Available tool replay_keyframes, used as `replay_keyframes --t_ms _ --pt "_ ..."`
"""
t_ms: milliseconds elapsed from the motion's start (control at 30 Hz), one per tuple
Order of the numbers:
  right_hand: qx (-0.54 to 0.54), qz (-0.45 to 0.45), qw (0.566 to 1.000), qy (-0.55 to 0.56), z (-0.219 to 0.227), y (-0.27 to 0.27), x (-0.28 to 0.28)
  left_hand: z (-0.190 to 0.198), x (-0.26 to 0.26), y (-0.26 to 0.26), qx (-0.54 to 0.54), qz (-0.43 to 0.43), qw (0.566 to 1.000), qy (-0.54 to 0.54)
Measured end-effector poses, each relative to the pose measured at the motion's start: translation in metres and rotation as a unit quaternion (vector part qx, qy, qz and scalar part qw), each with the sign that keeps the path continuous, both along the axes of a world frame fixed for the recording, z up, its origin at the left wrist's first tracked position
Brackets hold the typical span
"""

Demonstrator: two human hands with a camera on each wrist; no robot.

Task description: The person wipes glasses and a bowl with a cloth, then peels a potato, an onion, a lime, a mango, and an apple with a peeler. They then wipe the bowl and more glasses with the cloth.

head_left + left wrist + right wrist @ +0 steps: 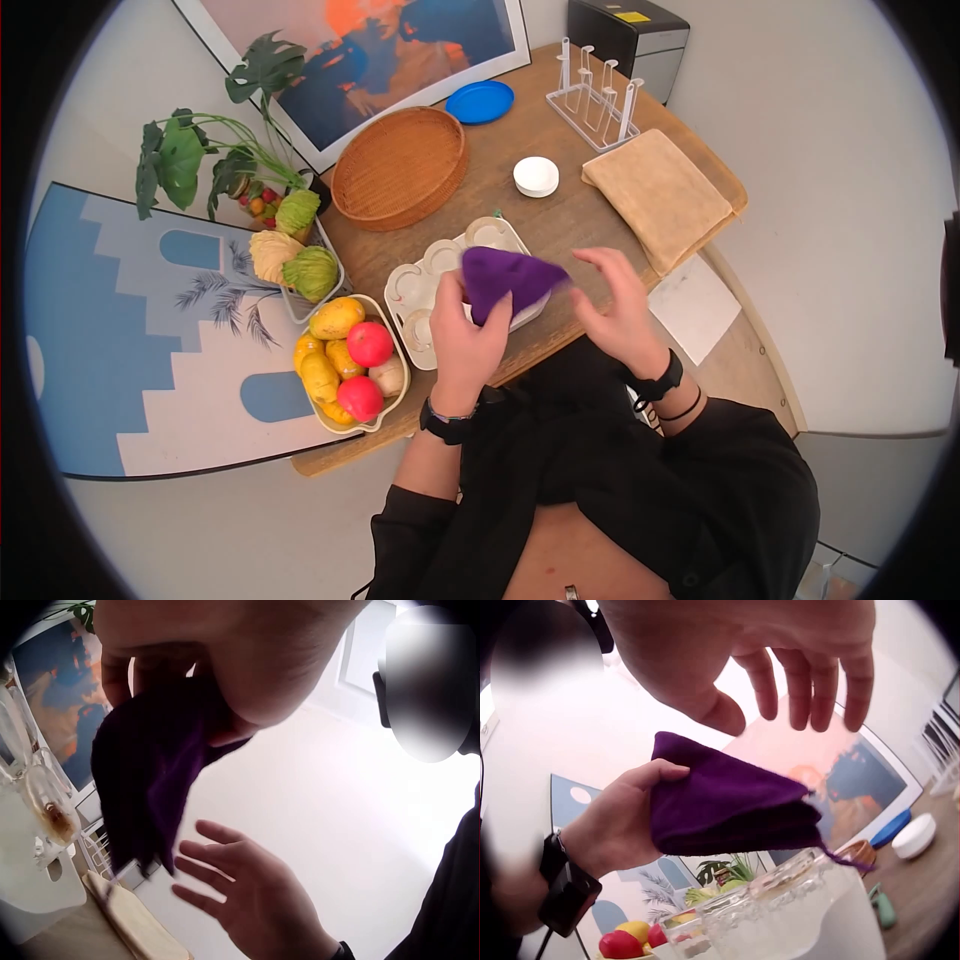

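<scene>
A purple cloth pouch [508, 280] with a drawstring hangs in my left hand [470, 348], thumb on its near face and fingers behind it. In the right wrist view the pouch [724, 799] lies sideways, its mouth toward the right and a purple cord [847, 862] trailing from it. My right hand [625, 318] is beside the pouch's mouth, holding nothing; its fingers are spread and relaxed. In the right wrist view, this right hand [780, 652] hovers above the pouch. Below the pouch stands a white rack [515, 237] with several clear glass cups [408, 283].
A basket of toy fruit [335, 360] and a bin of vegetables [310, 270] stand at the left. Farther back are a round wicker tray [400, 165], a blue plate [480, 102], white bowls [536, 176], a cup rack [597, 100] and a folded tan cloth [660, 195].
</scene>
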State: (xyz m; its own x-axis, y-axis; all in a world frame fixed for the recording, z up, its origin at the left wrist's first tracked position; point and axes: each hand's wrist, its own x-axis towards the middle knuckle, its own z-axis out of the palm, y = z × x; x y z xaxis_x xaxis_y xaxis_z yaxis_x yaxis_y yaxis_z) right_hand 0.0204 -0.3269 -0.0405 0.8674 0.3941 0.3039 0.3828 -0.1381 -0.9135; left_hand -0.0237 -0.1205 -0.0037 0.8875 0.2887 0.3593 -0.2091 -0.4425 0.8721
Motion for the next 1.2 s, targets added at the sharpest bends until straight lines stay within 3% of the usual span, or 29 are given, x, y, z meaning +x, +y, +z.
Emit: replay_keyframes --t_ms 33,67,100,133,167,267,400,567,700,733,800,833,900,967,1100,1200 --pt "-0.148 -0.109 0.968 -0.171 0.009 -0.004 -0.001 0.004 0.002 -0.005 -0.065 0.017 0.997 -0.030" --pt "-0.148 -0.108 0.968 -0.172 0.017 -0.004 -0.003 0.001 0.003 -0.009 -0.066 0.018 0.997 -0.031" --pt "-0.066 -0.021 0.998 -0.002 0.026 -0.001 -0.009 -0.005 0.004 -0.013 -0.045 0.016 0.997 -0.063" --pt "0.019 0.065 0.983 0.168 0.029 0.002 -0.014 -0.009 0.004 -0.018 -0.025 0.013 0.995 -0.094" --pt "0.157 0.081 0.962 0.207 0.021 0.010 -0.020 -0.009 -0.002 -0.027 0.002 -0.022 0.995 -0.100" --pt "0.172 0.093 0.952 0.234 0.015 0.004 -0.022 -0.008 -0.020 -0.058 -0.023 -0.139 0.987 -0.082" --pt "0.249 0.105 0.926 0.265 0.006 -0.002 -0.025 -0.002 -0.023 -0.059 -0.035 -0.148 0.987 -0.050" --pt "0.214 0.068 0.948 0.226 0.008 0.004 -0.020 -0.001 -0.013 -0.054 0.145 -0.120 0.974 -0.130" --pt "0.215 0.059 0.953 0.204 0.007 0.004 -0.020 -0.001 -0.011 -0.056 0.167 -0.084 0.973 -0.139" --pt "0.215 0.061 0.953 0.204 0.004 0.003 -0.019 -0.002 -0.011 -0.057 0.114 -0.122 0.981 -0.101" --pt "0.314 0.084 0.910 0.260 -0.005 0.000 -0.020 -0.002 -0.011 -0.058 0.060 -0.157 0.984 -0.062" --pt "0.312 0.086 0.909 0.261 -0.010 -0.002 -0.022 0.001 -0.012 -0.059 0.030 -0.166 0.985 -0.025" --pt "0.417 0.095 0.837 0.340 -0.017 -0.006 -0.026 0.003 -0.010 -0.064 -0.001 -0.171 0.985 0.013" --pt "0.431 0.083 0.833 0.337 -0.017 -0.002 -0.028 0.002 -0.007 -0.072 0.157 -0.111 0.974 -0.122" --pt "0.437 0.059 0.842 0.310 -0.020 0.005 -0.033 -0.011 0.005 -0.069 0.183 -0.081 0.964 -0.177" --pt "0.430 0.055 0.850 0.298 -0.028 0.001 -0.036 -0.013 0.007 -0.072 0.132 -0.104 0.968 -0.188"
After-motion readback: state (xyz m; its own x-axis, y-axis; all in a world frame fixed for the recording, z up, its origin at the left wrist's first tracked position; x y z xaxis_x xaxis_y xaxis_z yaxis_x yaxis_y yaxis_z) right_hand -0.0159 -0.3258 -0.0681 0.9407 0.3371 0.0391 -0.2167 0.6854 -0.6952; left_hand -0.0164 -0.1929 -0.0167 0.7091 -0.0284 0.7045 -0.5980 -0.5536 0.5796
